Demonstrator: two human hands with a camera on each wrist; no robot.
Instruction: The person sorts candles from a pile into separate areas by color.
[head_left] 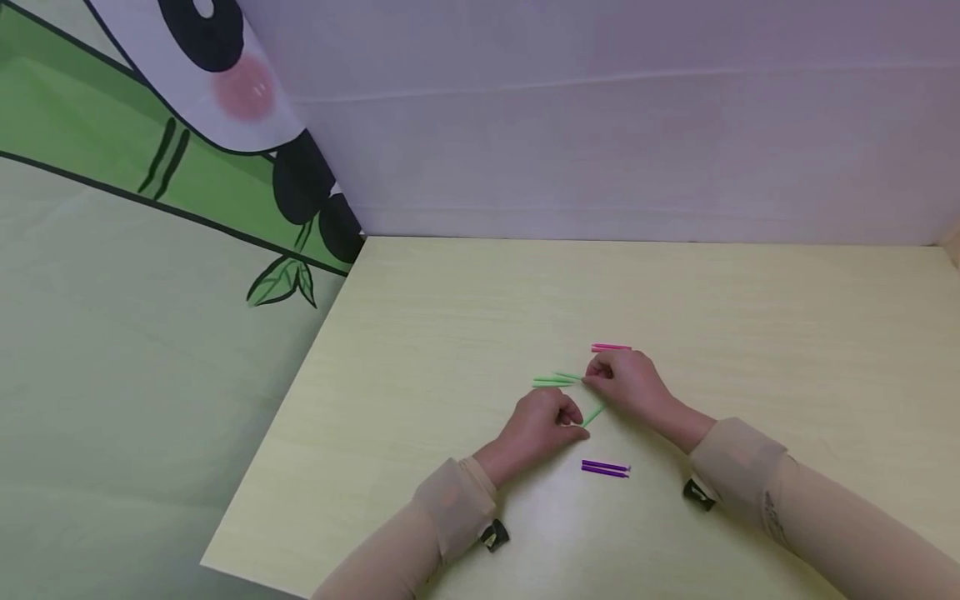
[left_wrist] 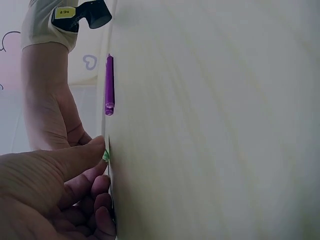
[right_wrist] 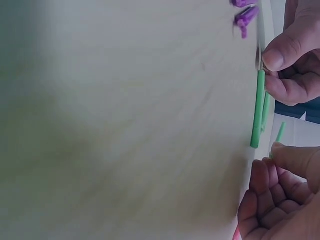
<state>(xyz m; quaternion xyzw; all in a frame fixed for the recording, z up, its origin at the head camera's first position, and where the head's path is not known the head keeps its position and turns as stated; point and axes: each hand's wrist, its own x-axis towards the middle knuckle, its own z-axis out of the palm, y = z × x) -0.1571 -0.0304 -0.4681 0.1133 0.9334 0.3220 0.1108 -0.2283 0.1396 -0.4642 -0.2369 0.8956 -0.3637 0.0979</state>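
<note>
In the head view, my left hand (head_left: 536, 425) pinches the near end of a thin green stick (head_left: 595, 413) at the tabletop, thumb against fingertips. That green stick (right_wrist: 257, 112) slants away towards my right hand in the right wrist view. My right hand (head_left: 630, 385) pinches the end of another green stick (head_left: 567, 375) between thumb and finger, with the other fingers curled. Beside its far end, more green sticks (head_left: 551, 384) lie side by side. In the left wrist view, only a small green tip (left_wrist: 105, 156) shows by my left thumb.
Two purple sticks (head_left: 606, 469) lie parallel on the table nearer to me. Pink sticks (head_left: 611, 347) lie just beyond my right hand, partly hidden by it. The pale wooden table (head_left: 420, 333) meets a light cloth backdrop (head_left: 600, 158) at its far edge.
</note>
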